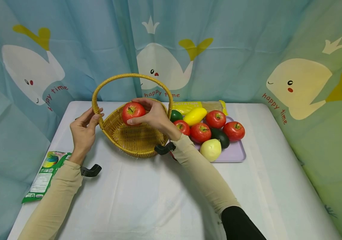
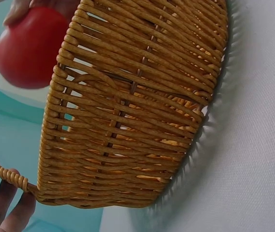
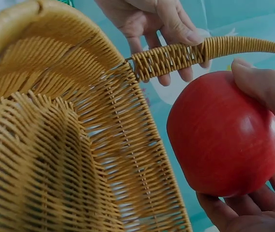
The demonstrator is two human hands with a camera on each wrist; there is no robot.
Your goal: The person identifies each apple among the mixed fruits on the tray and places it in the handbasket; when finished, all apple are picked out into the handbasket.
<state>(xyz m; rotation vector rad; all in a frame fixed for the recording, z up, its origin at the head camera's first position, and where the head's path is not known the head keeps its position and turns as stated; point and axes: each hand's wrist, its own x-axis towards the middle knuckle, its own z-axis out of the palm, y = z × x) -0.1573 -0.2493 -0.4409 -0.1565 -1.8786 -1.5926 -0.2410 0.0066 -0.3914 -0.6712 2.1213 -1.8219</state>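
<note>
A wicker basket (image 1: 135,141) with a tall arched handle stands on the table. My left hand (image 1: 84,131) grips the lower left end of that handle, thumb on one side and fingers on the other, as the right wrist view also shows. In my right hand (image 1: 156,116) is a red apple (image 1: 132,112), held between thumb and fingers above the basket's opening. The right wrist view has the apple (image 3: 226,135) close by the basket rim. Woven strands of the basket (image 2: 127,96) fill most of the left wrist view.
Right of the basket, a lilac tray (image 1: 236,155) bears several red apples (image 1: 233,131), a yellow mango-like fruit (image 1: 195,116), a pale green fruit (image 1: 211,150) and a dark green avocado-like fruit (image 1: 220,138). Behind lies a yellow packet (image 1: 188,107). A green packet (image 1: 43,178) lies at left.
</note>
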